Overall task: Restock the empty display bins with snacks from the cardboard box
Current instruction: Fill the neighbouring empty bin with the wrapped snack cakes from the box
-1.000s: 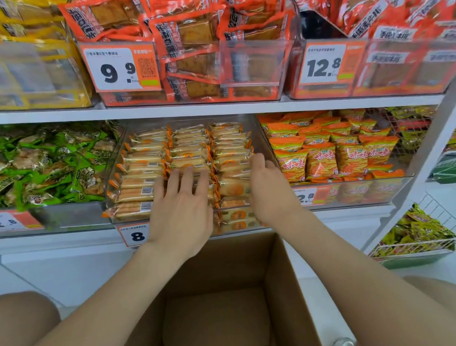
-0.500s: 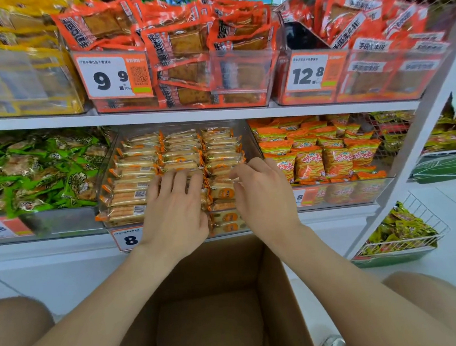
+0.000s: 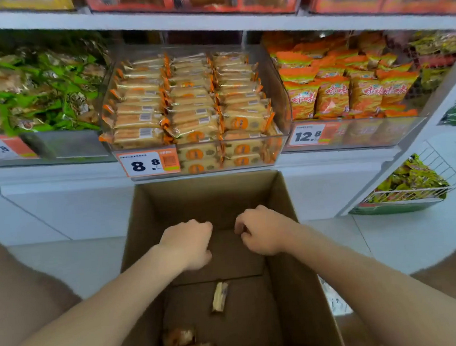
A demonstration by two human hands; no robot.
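We hold both hands low over the open cardboard box (image 3: pixel 139 208), which stands on the floor straight ahead of us, its far wall just under the shelf front. Our left hand (image 3: pixel 187 244) hangs above the box floor with its back up. Its fingers are curled under toward the palm and pressed together, and nothing shows in them. Our right hand (image 3: pixel 263 231) is just beside it at three o'clock, apart from it. It is curled the same way, the thumb tucked against the forefinger, and we see nothing pinched there either. Neither hand touches the box walls.

Only a few snacks lie inside the box. A single pack (image 3: pixel 219 296) rests on the bottom flap at six o'clock from our hands, lying lengthwise toward us. A small heap of packs (image 3: pixel 185 345) sits toward the near left corner, at seven o'clock, too blurred to read.

At twelve o'clock from the box stands the clear bin (image 3: pixel 277 85). It is filled with three rows of wrapped snacks (image 3: pixel 187 104) in pale and orange wrappers, stacked up to its front lip. A price tag (image 3: pixel 150 163) reading 8.8 is fixed to the bin's front at its left end.

At nine o'clock from that bin lie green packs (image 3: pixel 29 88), and at three o'clock stand orange bags (image 3: pixel 352 90). A wire basket (image 3: pixel 405 192) of yellow-green packs hangs at four o'clock, beyond the shelf post.
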